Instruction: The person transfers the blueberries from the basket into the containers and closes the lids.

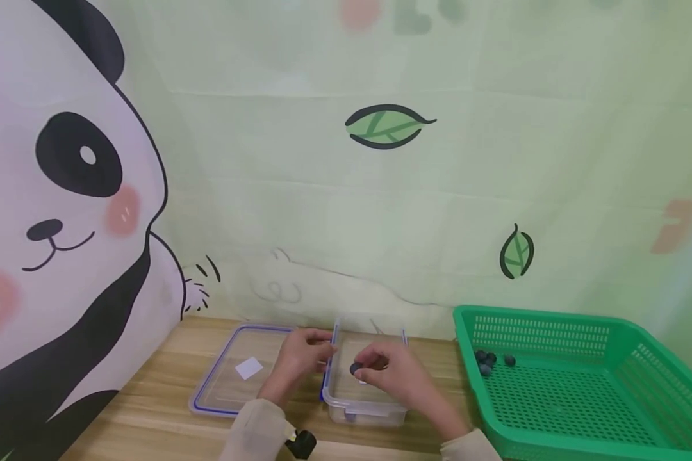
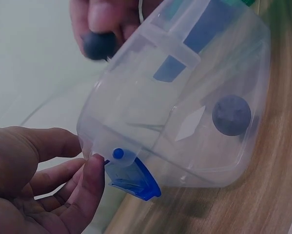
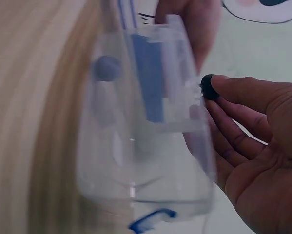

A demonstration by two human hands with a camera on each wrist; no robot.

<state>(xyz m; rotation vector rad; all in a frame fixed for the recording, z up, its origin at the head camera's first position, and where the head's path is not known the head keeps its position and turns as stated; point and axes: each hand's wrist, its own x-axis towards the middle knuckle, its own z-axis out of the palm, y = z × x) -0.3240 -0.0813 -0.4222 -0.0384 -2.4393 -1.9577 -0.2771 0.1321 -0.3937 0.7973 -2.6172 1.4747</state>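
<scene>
Pinching a dark blueberry above the clear container, the right hand hovers over its open top. Another berry lies inside. The left hand, fingers relaxed, touches the container's left rim, the lid just left of it.

**Readable text and markings: none**

No legible word, number or brand appears in any view. White label on clear lid: blank as seen. Wall backdrop: blurred coloured shapes along the top edge and at the right, possibly letters, too soft to read. Clear container: unmarked.
</scene>
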